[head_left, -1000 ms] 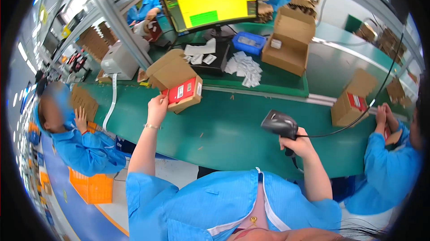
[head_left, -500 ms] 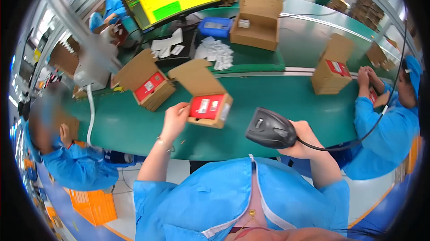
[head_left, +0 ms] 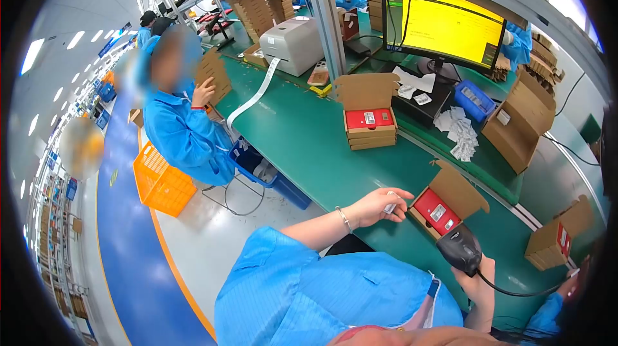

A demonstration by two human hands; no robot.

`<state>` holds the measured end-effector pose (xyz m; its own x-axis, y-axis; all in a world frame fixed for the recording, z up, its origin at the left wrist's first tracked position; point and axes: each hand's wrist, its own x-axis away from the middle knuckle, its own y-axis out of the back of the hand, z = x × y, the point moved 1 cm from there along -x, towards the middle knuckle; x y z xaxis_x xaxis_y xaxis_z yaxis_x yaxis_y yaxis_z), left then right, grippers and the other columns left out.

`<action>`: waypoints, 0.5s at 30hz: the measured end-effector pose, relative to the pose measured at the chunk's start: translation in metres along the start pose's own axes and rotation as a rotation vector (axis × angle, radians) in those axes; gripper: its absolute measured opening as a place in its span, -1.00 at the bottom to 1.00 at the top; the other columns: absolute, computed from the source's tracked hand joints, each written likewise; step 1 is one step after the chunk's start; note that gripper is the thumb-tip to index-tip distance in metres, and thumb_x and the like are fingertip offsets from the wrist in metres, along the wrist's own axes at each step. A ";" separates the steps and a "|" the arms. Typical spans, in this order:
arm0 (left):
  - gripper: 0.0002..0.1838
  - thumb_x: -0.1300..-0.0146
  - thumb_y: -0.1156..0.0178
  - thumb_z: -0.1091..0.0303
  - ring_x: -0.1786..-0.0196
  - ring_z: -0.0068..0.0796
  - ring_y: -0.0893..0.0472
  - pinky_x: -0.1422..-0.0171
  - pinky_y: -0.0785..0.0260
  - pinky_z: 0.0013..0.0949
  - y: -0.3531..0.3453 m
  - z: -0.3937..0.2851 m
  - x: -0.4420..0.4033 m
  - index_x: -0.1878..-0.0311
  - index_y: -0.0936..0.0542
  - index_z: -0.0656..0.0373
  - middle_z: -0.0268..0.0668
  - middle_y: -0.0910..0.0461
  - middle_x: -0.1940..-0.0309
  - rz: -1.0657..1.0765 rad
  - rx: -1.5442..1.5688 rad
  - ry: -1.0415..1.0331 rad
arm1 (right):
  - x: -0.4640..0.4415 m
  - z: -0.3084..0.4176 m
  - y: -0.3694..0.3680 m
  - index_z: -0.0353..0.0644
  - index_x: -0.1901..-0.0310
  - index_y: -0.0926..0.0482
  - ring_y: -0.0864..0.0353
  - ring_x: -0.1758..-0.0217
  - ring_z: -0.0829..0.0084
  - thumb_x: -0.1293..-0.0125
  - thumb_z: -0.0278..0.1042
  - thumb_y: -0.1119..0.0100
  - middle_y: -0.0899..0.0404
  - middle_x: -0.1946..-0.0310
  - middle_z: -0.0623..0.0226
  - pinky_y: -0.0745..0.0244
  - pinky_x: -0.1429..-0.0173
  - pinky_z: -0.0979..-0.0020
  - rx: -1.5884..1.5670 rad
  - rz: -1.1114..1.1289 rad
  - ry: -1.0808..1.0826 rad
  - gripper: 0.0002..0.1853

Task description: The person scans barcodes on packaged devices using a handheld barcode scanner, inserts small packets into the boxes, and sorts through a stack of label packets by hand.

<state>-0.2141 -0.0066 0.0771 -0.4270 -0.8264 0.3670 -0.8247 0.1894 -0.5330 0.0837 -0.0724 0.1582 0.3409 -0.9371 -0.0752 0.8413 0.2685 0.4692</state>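
My right hand (head_left: 477,280) grips a black handheld barcode scanner (head_left: 459,249), its head over the near edge of an open cardboard box (head_left: 458,190). Inside that box lies a red pack (head_left: 435,211) with white labels on top. Just left of the box is my left hand (head_left: 376,208), apart from it, with a small white label (head_left: 390,204) held at the fingers. The scanner's cable (head_left: 515,294) trails off to the right.
Open boxes with red packs stand farther back (head_left: 371,128) and at the right (head_left: 551,243). Behind are a monitor (head_left: 444,23), a pile of white labels (head_left: 458,132), a blue tray (head_left: 475,100) and a label printer (head_left: 293,45). A co-worker (head_left: 183,130) holds cardboard at the left.
My view has swung left. My left hand has let go of the box and now has a white label; the scanner has come over to the box. The green panel on the monitor is gone.
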 end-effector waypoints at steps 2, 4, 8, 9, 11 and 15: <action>-0.65 -0.35 0.04 0.39 0.21 -0.42 -0.63 0.05 -0.51 -0.37 0.000 0.003 0.004 -0.16 -0.39 0.27 -0.24 -0.58 0.28 -0.025 0.002 -0.076 | -0.002 0.001 0.000 -0.32 0.19 -0.56 -0.63 0.39 0.45 0.09 -0.46 -0.33 -0.65 0.43 0.18 -0.46 0.23 0.46 -0.002 0.022 -0.023 -0.65; -0.64 -0.35 0.02 0.38 0.17 -0.40 -0.63 0.02 -0.51 -0.35 0.001 0.003 0.006 -0.18 -0.38 0.28 -0.21 -0.59 0.23 -0.011 -0.017 -0.095 | -0.003 0.002 0.000 -0.31 0.18 -0.56 -0.64 0.37 0.44 0.10 -0.46 -0.33 -0.65 0.42 0.18 -0.47 0.22 0.46 -0.004 0.031 -0.058 -0.63; -0.56 -0.34 -0.07 0.32 0.12 -0.33 -0.65 -0.01 -0.51 -0.33 -0.006 -0.005 0.012 -0.21 -0.37 0.35 -0.08 -0.62 0.13 -0.062 -0.156 -0.136 | -0.009 0.017 0.012 -0.24 -0.10 -0.48 -0.67 0.19 0.37 0.04 -0.31 -0.38 -0.65 0.25 0.13 -0.50 0.06 0.38 0.133 0.054 0.031 -0.40; -0.58 -0.33 -0.09 0.30 0.15 -0.32 -0.66 0.03 -0.52 -0.34 -0.004 -0.005 0.012 -0.17 -0.41 0.36 -0.07 -0.63 0.16 -0.054 -0.187 -0.165 | -0.009 0.009 0.015 -0.21 -0.13 -0.45 -0.66 0.16 0.26 0.02 -0.26 -0.38 -0.63 0.22 0.10 -0.50 0.05 0.36 0.032 0.067 0.045 -0.38; -0.63 -0.31 -0.13 0.32 0.14 -0.31 -0.67 0.07 -0.53 -0.36 -0.008 -0.013 0.015 -0.07 -0.47 0.38 -0.05 -0.63 0.16 -0.106 -0.236 -0.132 | -0.019 0.034 0.030 -0.18 -0.12 -0.45 -0.63 0.24 0.06 -0.03 -0.25 -0.35 -0.61 0.27 0.05 -0.51 0.11 0.33 0.153 0.150 -0.026 -0.43; -0.73 -0.26 -0.20 0.33 0.30 -0.37 -0.68 0.23 -0.53 -0.44 -0.010 -0.009 0.010 0.11 -0.56 0.36 -0.09 -0.66 0.32 -0.177 -0.264 -0.102 | -0.041 0.034 0.042 -0.28 0.14 -0.51 -0.61 0.32 0.02 -0.01 -0.16 -0.39 -0.58 0.42 -0.01 -0.49 0.22 0.27 0.232 0.195 -0.037 -0.54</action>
<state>-0.2134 -0.0119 0.0927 -0.2399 -0.9052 0.3508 -0.9562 0.1577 -0.2468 0.0907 -0.0302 0.2112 0.4673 -0.8816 0.0666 0.6418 0.3900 0.6603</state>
